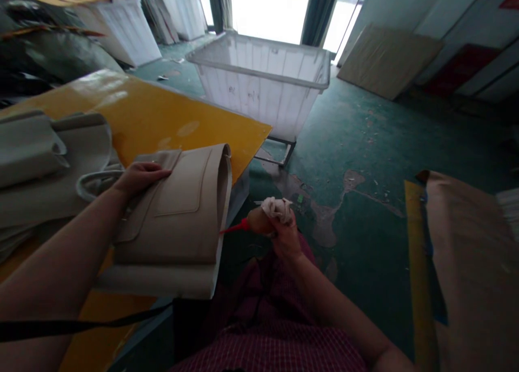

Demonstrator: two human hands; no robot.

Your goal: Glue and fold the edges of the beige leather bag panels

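Note:
A beige fabric piece (186,199) with a stitched pocket lies at the yellow table's edge, its open right side hanging past the edge. My left hand (141,178) is closed on its upper left part, with the fingers together. In my right hand (286,234) is a squeeze bottle (259,220) of brownish liquid with a red nozzle, held sideways. A crumpled pale cloth (279,208) is wrapped around its rear end. The tip of the red nozzle (233,227) meets or nearly meets the piece's right edge; I cannot tell if they touch.
More beige pieces (36,166) are piled at left on the yellow table (162,115). Beyond the table corner stands a large white plastic bin (259,96) on a metal frame. Brown sheet material (470,253) stands at right. A board (389,61) leans on the wall. The green floor (365,145) is worn.

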